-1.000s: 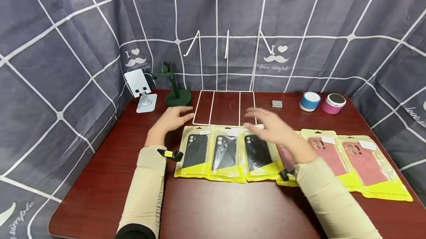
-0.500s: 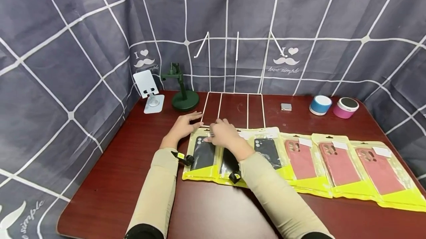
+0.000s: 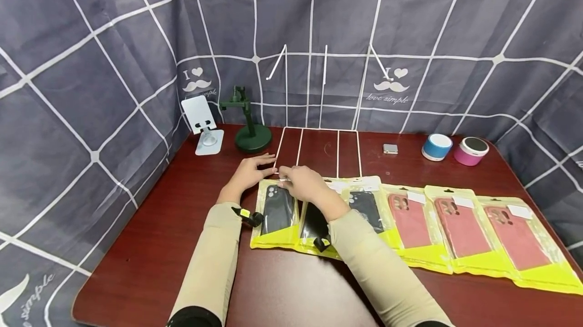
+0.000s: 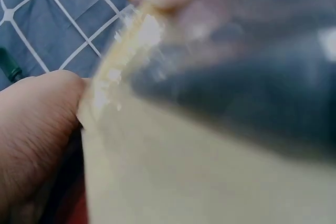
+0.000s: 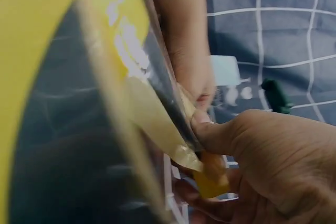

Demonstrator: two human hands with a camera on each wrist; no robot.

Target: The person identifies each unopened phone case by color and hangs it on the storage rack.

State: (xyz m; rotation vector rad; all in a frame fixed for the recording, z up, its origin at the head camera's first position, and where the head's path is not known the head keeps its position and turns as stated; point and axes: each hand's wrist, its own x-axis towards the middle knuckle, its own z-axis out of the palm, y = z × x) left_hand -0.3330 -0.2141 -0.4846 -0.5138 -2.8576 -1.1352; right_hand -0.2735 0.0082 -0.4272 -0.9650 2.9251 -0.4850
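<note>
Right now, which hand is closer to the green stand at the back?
Left. The left hand lies just in front of the green stand; the right hand is farther over, pinching the top of the leftmost black case packet.

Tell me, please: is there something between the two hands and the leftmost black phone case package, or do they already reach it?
Nothing visible stands between. Both the left hand and the right hand already pinch the top edge of the leftmost black phone case package; the right wrist view shows fingers on its plastic.
</note>
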